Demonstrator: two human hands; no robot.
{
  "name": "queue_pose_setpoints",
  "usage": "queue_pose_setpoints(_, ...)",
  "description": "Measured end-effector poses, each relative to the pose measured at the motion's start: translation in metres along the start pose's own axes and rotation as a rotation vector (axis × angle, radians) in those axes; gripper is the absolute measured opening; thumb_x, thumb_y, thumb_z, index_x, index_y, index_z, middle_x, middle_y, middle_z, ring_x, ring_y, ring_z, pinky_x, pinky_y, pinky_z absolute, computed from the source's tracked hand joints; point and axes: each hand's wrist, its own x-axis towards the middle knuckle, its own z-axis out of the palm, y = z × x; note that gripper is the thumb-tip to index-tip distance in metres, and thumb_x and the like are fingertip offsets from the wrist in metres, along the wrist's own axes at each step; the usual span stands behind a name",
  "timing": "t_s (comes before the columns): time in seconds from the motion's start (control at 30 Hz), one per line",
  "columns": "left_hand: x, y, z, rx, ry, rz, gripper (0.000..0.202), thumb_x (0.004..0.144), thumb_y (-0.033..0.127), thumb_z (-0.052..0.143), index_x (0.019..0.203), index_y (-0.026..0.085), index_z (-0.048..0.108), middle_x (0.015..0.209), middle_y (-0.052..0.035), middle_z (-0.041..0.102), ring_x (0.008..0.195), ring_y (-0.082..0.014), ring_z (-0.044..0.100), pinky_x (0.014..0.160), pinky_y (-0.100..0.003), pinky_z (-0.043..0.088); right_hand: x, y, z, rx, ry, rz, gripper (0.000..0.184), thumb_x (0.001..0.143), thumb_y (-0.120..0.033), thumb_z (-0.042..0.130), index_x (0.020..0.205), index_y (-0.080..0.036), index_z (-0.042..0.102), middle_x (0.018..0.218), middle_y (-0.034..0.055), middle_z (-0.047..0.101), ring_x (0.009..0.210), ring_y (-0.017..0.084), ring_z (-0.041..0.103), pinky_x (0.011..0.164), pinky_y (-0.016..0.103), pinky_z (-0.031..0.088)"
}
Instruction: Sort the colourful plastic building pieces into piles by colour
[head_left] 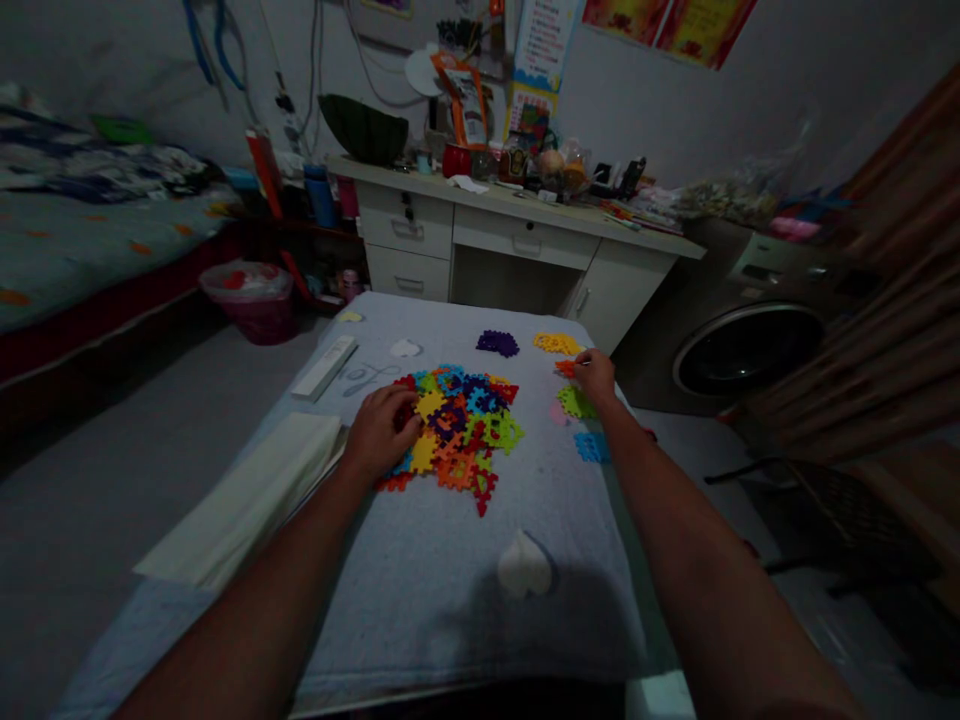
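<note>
A heap of colourful foam puzzle pieces [461, 420] lies in the middle of a table covered with a grey-blue cloth [450, 580]. My left hand [379, 430] rests on the heap's left side, fingers curled over the pieces. My right hand [596, 375] reaches to the table's right edge, fingers closed on an orange piece [565, 368]. Sorted small piles lie around it: purple [498, 343], yellow [556, 343], green [576, 402] and blue [592, 446].
A white box [324, 367], scissors [369, 377] and folded white paper [247, 500] lie at the table's left. A white heart shape [525, 566] sits near the front. Beyond stand a cluttered desk [517, 235], a washing machine [742, 345], a bed [75, 250] and a bin [251, 300].
</note>
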Motion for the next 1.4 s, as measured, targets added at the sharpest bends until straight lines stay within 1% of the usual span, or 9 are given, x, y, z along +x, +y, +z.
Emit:
queue_pose_setpoints(0.17,0.0,0.003,-0.002,-0.006,-0.003,-0.008,0.031,0.082,0.037,0.052,0.106,0.021,0.063,0.116,-0.0102,0.063,0.114,-0.0283,0.056,0.103,-0.046,0.043,-0.001,0.001,0.016,-0.167,-0.072,-0.087,0.002,0.071,-0.017,0.061,0.071,-0.017,0.063,0.086,0.0085,0.067,0.083,0.02,0.058,0.077,0.03,0.043)
queue_pose_setpoints(0.3,0.0,0.006,-0.003,-0.001,-0.011,-0.017,0.031,0.082,0.037,0.052,0.106,0.021,0.063,0.116,-0.0104,0.064,0.113,-0.0288,0.057,0.102,-0.047,0.044,-0.006,0.002,0.015,-0.314,-0.194,-0.127,0.019,0.074,-0.011,0.051,0.076,-0.014,0.069,0.093,0.0108,0.07,0.089,0.02,0.06,0.082,0.029,0.043)
queue_pose_setpoints(0.43,0.001,0.005,-0.003,-0.011,-0.015,-0.004,0.031,0.082,0.036,0.052,0.105,0.021,0.063,0.116,-0.0102,0.064,0.113,-0.0291,0.057,0.103,-0.048,0.043,-0.005,0.001,0.005,-0.283,-0.228,-0.139,0.026,0.071,-0.009,0.049,0.079,-0.016,0.073,0.091,0.0086,0.073,0.092,0.02,0.062,0.088,0.03,0.044)
queue_pose_setpoints(0.63,0.0,0.001,-0.001,-0.053,-0.001,-0.022,0.03,0.083,0.038,0.053,0.104,0.021,0.063,0.114,-0.0103,0.064,0.112,-0.0284,0.058,0.102,-0.046,0.044,-0.005,-0.006,-0.024,-0.116,-0.097,-0.158,0.033,0.077,-0.015,0.044,0.091,-0.016,0.074,0.098,0.0102,0.072,0.093,0.022,0.064,0.092,0.036,0.047)
queue_pose_setpoints(0.77,0.001,0.002,-0.003,-0.072,-0.018,-0.06,0.03,0.084,0.039,0.053,0.105,0.021,0.062,0.113,-0.0096,0.063,0.109,-0.0269,0.058,0.1,-0.045,0.045,-0.027,-0.006,-0.037,-0.309,-0.179,-0.117,0.034,0.08,-0.029,0.058,0.109,-0.018,0.071,0.118,0.014,0.066,0.11,0.03,0.058,0.098,0.045,0.043)
queue_pose_setpoints(0.9,0.001,0.001,-0.003,-0.068,-0.023,-0.054,0.031,0.084,0.041,0.052,0.105,0.02,0.062,0.111,-0.0097,0.064,0.109,-0.0269,0.058,0.1,-0.044,0.044,-0.05,-0.001,-0.037,-0.517,-0.42,-0.051,0.078,0.063,-0.043,0.08,0.134,-0.02,0.057,0.135,0.019,0.056,0.125,0.041,0.048,0.1,0.054,0.039)
queue_pose_setpoints(0.97,0.001,0.001,-0.003,-0.07,-0.022,-0.045,0.032,0.084,0.042,0.052,0.105,0.02,0.062,0.111,-0.0097,0.064,0.109,-0.0268,0.058,0.1,-0.043,0.044,-0.056,0.0,-0.036,-0.54,-0.482,-0.054,0.084,0.064,-0.041,0.079,0.14,-0.019,0.051,0.139,0.0198,0.052,0.126,0.042,0.047,0.101,0.054,0.038)
queue_pose_setpoints(1.2,0.001,0.004,-0.005,-0.076,-0.031,-0.059,0.033,0.083,0.042,0.052,0.105,0.02,0.062,0.11,-0.0096,0.064,0.108,-0.0268,0.058,0.1,-0.044,0.044,-0.053,0.0,-0.041,-0.542,-0.619,-0.139,0.07,0.071,-0.028,0.073,0.138,-0.023,0.052,0.143,0.0155,0.052,0.124,0.04,0.049,0.099,0.055,0.04)
queue_pose_setpoints(1.4,0.001,0.005,-0.006,-0.077,-0.04,-0.075,0.032,0.083,0.042,0.053,0.105,0.021,0.062,0.111,-0.0093,0.063,0.107,-0.0266,0.058,0.099,-0.045,0.045,-0.06,-0.004,-0.039,-0.497,-0.499,-0.155,0.075,0.069,-0.02,0.074,0.14,-0.021,0.05,0.146,0.0164,0.049,0.127,0.041,0.046,0.102,0.054,0.038)
